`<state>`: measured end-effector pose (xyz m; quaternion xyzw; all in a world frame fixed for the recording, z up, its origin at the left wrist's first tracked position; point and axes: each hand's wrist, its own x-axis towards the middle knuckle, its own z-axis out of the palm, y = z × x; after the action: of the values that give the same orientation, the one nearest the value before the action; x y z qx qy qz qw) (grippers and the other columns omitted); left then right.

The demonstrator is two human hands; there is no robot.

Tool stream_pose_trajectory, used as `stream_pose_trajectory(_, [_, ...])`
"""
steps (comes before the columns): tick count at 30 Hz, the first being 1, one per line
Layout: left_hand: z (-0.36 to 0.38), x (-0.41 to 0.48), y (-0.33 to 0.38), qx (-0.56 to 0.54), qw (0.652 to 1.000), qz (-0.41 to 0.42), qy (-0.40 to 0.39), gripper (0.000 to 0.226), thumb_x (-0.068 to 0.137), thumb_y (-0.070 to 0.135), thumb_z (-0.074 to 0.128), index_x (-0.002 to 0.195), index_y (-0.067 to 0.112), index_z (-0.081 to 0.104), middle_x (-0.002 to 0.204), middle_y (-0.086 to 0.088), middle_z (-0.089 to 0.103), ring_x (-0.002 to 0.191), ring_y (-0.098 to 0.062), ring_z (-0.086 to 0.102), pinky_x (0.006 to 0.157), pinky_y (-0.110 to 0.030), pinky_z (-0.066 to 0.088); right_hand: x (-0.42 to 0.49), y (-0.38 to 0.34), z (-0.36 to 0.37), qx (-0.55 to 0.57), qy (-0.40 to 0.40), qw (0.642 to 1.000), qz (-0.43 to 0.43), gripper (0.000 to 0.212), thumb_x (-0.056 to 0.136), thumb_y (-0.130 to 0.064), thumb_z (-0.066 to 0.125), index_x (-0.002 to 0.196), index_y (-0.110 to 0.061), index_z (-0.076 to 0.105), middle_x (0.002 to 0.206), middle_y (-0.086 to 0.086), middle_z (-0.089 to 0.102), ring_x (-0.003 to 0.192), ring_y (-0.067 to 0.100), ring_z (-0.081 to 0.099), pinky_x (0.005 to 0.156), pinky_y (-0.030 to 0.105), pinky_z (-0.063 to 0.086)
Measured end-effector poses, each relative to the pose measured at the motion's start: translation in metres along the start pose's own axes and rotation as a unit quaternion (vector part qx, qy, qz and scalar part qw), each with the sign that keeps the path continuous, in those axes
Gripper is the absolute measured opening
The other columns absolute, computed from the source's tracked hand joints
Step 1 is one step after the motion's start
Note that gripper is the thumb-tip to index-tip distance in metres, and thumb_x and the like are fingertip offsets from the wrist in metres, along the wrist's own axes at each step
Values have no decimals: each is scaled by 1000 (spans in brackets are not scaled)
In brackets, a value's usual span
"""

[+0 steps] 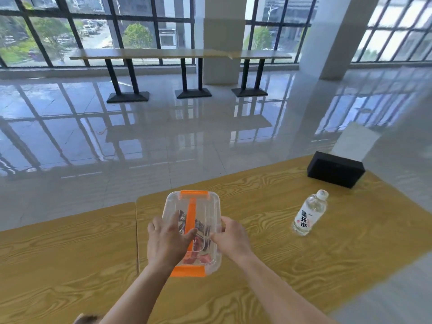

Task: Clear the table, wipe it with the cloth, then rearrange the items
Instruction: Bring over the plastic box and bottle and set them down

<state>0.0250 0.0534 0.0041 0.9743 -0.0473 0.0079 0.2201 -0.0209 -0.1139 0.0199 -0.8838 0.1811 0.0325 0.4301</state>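
A clear plastic storage box (205,206) with orange latches and an orange handle sits on the wooden table (280,265), near the middle. Dark and reddish items show through its lid. My left hand (167,242) lies flat on the lid's left side, fingers reaching the orange handle. My right hand (230,236) grips the box's right edge. A clear water bottle (309,212) with a white cap and label stands to the right. A black rectangular box (335,169) sits at the far right corner. No cloth is visible.
A second wooden table (58,265) butts against the left side with a narrow seam between them. Beyond lies a glossy tiled floor (163,136), a long bench table (163,53) by the windows, and a white pillar (336,36).
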Motion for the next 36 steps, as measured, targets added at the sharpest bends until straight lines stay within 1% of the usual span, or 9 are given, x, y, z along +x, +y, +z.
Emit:
stream_pose_trajectory(8, [49,-21,104,-16,1000,2,-23,65,78,72,59,130,37,42,104,-2,35,106,-27,38,78,-36,44,-1,75,-86,-30,20,999,20,21,83,-15,62,99,-30,64,75,-8,67,65,10,63,62,34,56])
stream_pose_trajectory(13, [78,-32,152,-28,999,-17,-36,77,76,75,58,139,37,35,116,-6,38,114,-27,38,82,-34,43,7,115,-129,-54,25,998,15,20,84,-14,57,94,-30,62,67,-8,62,56,8,53,53,30,46])
stream_pose_trajectory(15, [88,-36,168,-44,997,-31,-48,78,76,73,59,141,38,33,117,-5,36,116,-26,37,82,-33,42,11,129,-143,-65,22,998,12,25,85,-13,55,100,-32,62,63,-10,56,55,8,50,53,29,42])
stream_pose_trajectory(20, [112,-47,193,-61,995,-55,-60,79,76,69,62,142,40,32,110,-2,30,114,-28,38,87,-34,41,21,152,-165,-80,9,997,12,29,88,-16,52,111,-31,62,81,-9,68,74,16,64,68,38,54])
stream_pose_trajectory(25, [125,-54,206,-67,993,-76,-68,80,76,66,65,142,37,31,106,-1,25,112,-30,38,90,-36,42,29,164,-169,-111,7,994,2,36,91,-11,49,121,-31,57,88,-7,69,80,18,65,66,35,52])
stream_pose_trajectory(29, [133,-54,207,-57,992,-81,-81,84,77,66,65,146,37,28,119,-7,32,118,-30,36,95,-36,40,34,173,-168,-124,6,992,5,18,92,-13,52,96,-30,54,79,-8,64,73,18,60,69,39,54])
stream_pose_trajectory(30, [134,-54,207,-56,992,-80,-83,82,77,67,65,145,37,29,120,-7,32,118,-30,36,95,-36,40,33,175,-168,-114,7,993,4,17,92,-15,53,98,-31,56,83,-8,66,78,18,62,72,39,54])
stream_pose_trajectory(33, [133,-55,203,-32,994,-60,-88,83,77,70,62,146,39,28,126,-9,32,121,-29,35,96,-36,40,30,184,-170,-51,17,998,12,37,93,-20,59,130,-25,56,117,-6,69,102,15,65,82,29,50])
stream_pose_trajectory(36, [129,-51,192,11,997,9,-69,87,76,74,58,148,39,24,150,-12,17,138,-31,22,105,-39,36,19,198,-171,-21,29,999,26,55,92,-34,63,143,-21,46,137,-4,58,112,13,61,94,30,49])
